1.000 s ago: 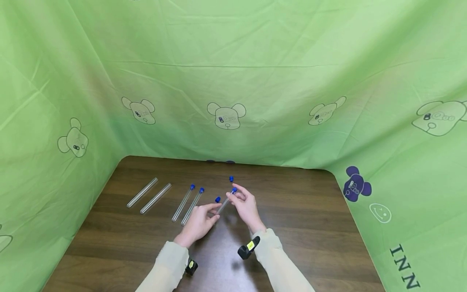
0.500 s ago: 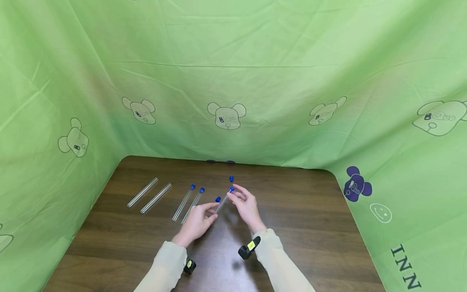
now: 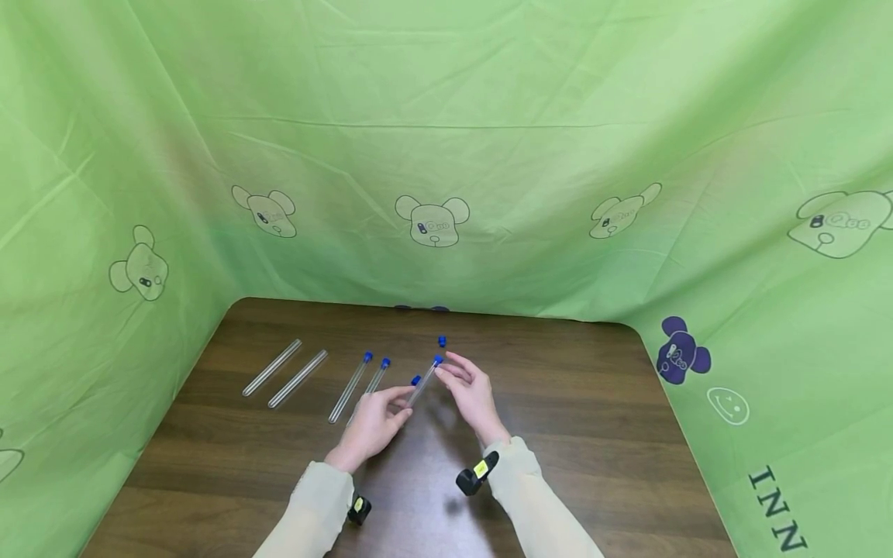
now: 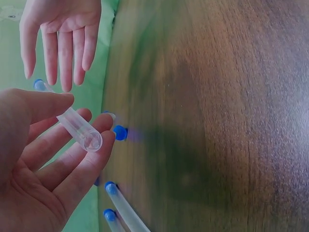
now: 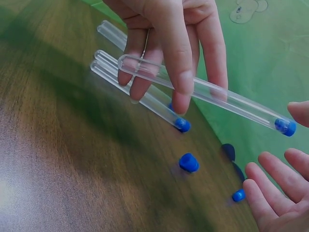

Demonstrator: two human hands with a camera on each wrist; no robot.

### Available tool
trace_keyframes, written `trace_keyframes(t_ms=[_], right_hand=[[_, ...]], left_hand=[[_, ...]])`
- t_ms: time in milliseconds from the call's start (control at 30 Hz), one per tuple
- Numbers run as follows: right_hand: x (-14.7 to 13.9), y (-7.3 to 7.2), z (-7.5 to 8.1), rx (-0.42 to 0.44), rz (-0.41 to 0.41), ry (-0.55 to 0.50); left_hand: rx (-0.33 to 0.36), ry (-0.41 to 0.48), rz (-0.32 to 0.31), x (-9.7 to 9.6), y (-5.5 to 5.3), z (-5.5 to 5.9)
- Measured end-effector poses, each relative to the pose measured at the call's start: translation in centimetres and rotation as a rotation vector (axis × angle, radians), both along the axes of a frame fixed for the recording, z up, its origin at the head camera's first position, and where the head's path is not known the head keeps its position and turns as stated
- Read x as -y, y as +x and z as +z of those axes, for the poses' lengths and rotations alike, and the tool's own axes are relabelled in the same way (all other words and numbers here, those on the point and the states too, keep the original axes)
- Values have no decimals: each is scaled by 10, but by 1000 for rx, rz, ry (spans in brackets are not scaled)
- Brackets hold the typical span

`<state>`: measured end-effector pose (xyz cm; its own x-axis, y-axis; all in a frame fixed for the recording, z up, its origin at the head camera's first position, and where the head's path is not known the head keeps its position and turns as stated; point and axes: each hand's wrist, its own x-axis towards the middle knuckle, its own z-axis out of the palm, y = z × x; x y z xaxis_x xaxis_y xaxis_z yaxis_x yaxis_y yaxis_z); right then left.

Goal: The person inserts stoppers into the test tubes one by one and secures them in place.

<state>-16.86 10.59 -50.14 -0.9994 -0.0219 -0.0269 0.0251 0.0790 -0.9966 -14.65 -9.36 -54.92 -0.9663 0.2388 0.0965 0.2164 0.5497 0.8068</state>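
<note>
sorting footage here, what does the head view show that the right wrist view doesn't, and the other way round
Only the head view: the sleeves, the black wrist cameras and the dark letters on the green cloth.

Only the right wrist view: the rounded end of the held tube.

Both: the left hand holding that tube, the right hand, loose blue caps, the cloth and the wooden table.

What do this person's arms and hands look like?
The sleeves are long and pale cream. By each cuff sits a small black device with a yellow label. The left hand and right hand wear no gloves.
</note>
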Motion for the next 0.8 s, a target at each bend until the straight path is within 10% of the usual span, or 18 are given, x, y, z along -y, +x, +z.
trace_keyframes(t_ms=[233, 800], right_hand=[[-1, -15, -40, 3, -35, 5], [2, 2, -2, 27, -6, 39]], left_hand=[[-31, 11, 15, 4, 0, 0], [-65, 22, 47, 14, 2, 1]])
